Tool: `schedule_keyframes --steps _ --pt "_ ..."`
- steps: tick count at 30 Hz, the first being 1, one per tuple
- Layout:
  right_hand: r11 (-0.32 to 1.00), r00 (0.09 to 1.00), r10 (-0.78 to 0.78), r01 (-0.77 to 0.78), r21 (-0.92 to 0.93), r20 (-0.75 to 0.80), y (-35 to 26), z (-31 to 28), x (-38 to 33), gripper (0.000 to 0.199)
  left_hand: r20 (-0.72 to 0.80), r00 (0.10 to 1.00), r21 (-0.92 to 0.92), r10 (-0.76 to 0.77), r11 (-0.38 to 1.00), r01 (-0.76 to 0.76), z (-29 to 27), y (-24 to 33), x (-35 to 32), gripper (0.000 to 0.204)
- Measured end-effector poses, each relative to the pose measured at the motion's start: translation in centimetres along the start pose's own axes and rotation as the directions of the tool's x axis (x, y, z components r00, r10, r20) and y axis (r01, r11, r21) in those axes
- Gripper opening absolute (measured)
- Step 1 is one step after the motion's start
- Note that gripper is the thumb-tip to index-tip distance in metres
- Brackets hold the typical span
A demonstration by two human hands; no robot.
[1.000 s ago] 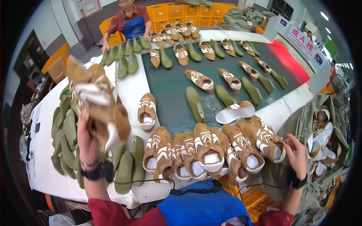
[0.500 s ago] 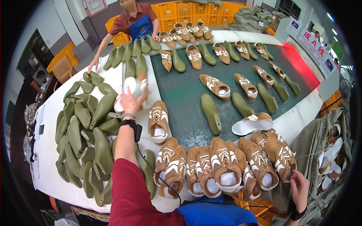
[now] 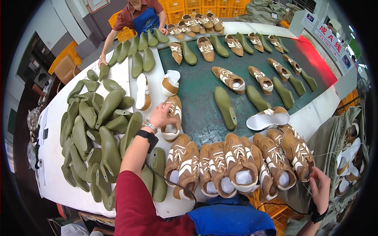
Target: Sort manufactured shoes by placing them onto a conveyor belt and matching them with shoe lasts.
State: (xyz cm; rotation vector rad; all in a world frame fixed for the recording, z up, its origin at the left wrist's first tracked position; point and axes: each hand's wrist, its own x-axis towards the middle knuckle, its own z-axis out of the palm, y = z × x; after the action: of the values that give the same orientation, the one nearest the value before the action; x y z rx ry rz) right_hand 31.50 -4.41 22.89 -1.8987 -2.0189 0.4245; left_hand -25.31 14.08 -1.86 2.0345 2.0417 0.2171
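Observation:
My left hand [image 3: 160,117] reaches over a brown-and-white sneaker [image 3: 173,125] beside the green mat, fingers apart, touching its laces. Just beyond, one sneaker [image 3: 142,92] lies on its side with its white sole showing. Another sneaker [image 3: 171,83] rests with its pale sole up. At the lower right, my right hand [image 3: 321,185] has loosely bent fingers, thumb apart, beside the heel of a sneaker [image 3: 300,161] at the end of the near row. I see nothing held in it. Several sneakers [image 3: 239,163] stand packed along the near edge.
Green shoe lasts [image 3: 84,139] lie heaped on the white table [image 3: 49,161] at left. On the green mat [image 3: 189,98], sneakers and lasts stand in pairs. A co-worker's hand [image 3: 103,62] touches a last. At right hangs a cloth-lined bin [image 3: 334,129] holding shoes.
My left hand has let go of two sneakers on the white table and come nearer, to the sneaker beside the mat. My right hand stays by the end sneaker. The co-worker's hand has shifted slightly.

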Motion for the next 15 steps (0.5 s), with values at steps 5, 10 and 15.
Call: schedule_keyframes --steps 5,10,15 --pt "1.0 1.0 -0.009 0.009 -0.013 -0.019 0.4 0.0 -0.1 0.039 -0.004 1.0 -0.043 0.024 0.999 -0.024 -0.4 1.0 2.1 0.069" --pt "0.997 0.999 0.027 -0.025 -0.068 0.028 -0.8 -0.2 -0.2 0.039 -0.42 0.899 0.123 0.121 0.99 -0.075 -1.7 2.5 8.8 0.059" --pt "0.993 0.998 0.06 -0.06 -0.098 -0.005 -1.7 0.3 -1.2 0.037 -0.356 0.88 0.048 -0.316 0.934 0.355 2.9 0.0 11.8 0.062"
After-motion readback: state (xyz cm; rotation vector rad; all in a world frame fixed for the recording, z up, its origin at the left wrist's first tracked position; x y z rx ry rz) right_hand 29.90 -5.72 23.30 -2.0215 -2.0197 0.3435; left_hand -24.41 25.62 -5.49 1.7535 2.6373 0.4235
